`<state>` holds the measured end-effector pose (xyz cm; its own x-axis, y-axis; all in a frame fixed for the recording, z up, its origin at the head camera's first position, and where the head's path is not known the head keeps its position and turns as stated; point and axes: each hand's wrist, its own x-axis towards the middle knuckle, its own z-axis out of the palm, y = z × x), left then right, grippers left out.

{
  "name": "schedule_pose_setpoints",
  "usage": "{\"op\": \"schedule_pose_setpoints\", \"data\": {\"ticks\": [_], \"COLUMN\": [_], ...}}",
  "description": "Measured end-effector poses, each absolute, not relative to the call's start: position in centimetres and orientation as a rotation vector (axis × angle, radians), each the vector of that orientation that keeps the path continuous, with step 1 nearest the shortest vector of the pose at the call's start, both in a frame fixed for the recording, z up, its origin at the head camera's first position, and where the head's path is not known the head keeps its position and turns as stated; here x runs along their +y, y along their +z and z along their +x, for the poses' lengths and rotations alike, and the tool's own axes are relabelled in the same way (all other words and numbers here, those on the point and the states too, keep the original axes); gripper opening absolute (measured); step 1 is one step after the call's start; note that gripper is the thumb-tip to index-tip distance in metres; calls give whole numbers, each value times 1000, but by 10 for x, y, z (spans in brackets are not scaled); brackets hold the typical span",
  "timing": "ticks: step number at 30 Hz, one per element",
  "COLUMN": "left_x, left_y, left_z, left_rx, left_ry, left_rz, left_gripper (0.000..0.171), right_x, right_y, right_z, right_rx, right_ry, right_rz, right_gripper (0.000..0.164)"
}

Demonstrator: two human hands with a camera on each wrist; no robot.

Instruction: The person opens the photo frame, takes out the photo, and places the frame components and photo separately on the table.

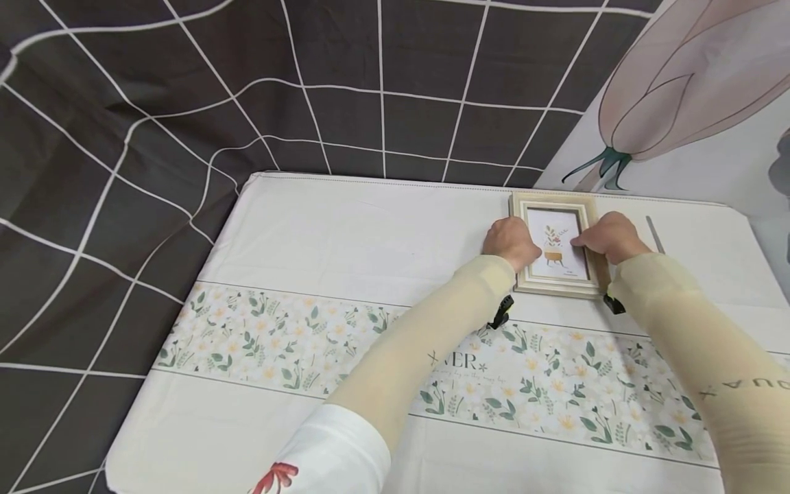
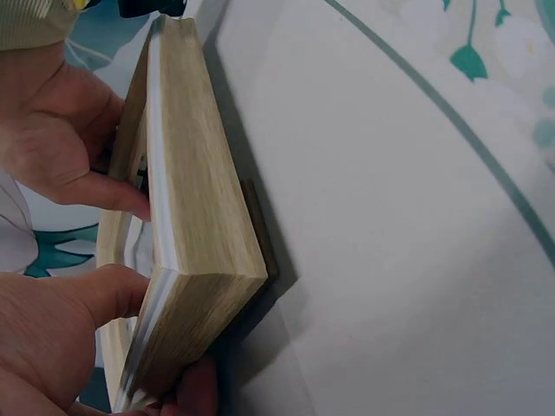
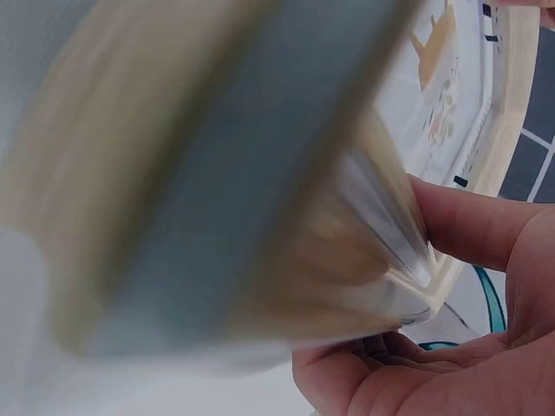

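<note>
A pale wood picture frame (image 1: 558,288) with a plant print (image 1: 555,255) is at the table's back right. My left hand (image 1: 511,241) grips its left side, thumb on the front; in the left wrist view, fingertips (image 2: 198,387) curl behind the lower corner. On the opposite side, my right hand (image 1: 614,237) pinches the frame, its thumb (image 3: 473,221) over the front and the other fingers behind. The frame appears tilted in the left wrist view, with a narrow brown piece (image 2: 260,227) jutting from its back. Blur covers the near edge in the right wrist view.
A thin grey stick (image 1: 655,233) lies right of the frame. The white tablecloth (image 1: 370,226) carries a floral band (image 1: 265,336) across its middle. Behind the table hangs a dark gridded cloth (image 1: 420,62); a flower-printed cloth (image 1: 679,89) is at the right.
</note>
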<state>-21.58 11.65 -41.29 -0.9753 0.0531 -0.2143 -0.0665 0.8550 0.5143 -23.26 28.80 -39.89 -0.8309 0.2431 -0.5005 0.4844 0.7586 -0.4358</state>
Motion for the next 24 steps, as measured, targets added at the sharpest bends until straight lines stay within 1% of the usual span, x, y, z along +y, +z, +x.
{"op": "schedule_pose_setpoints", "data": {"ticks": [7, 12, 15, 19, 24], "left_x": [115, 110, 105, 92, 66], "left_y": [-411, -405, -399, -389, -377], "left_z": [-217, -220, -222, -224, -226], "left_rx": [2801, 2818, 2829, 2821, 2809], "left_ry": [773, 799, 819, 859, 919], "left_rz": [-33, 2, 45, 71, 109], "left_gripper": [21, 25, 26, 28, 33], "right_x": [283, 285, 287, 287, 275], "right_y": [-396, -390, -383, -372, -358], "right_z": [-233, -233, -232, -228, -222], "right_rx": [2580, 2550, 2571, 2609, 2571], "right_ry": [-743, -761, -761, -783, -875], "right_rz": [547, 573, 527, 435, 353], "right_gripper": [52, 60, 63, 61, 70]}}
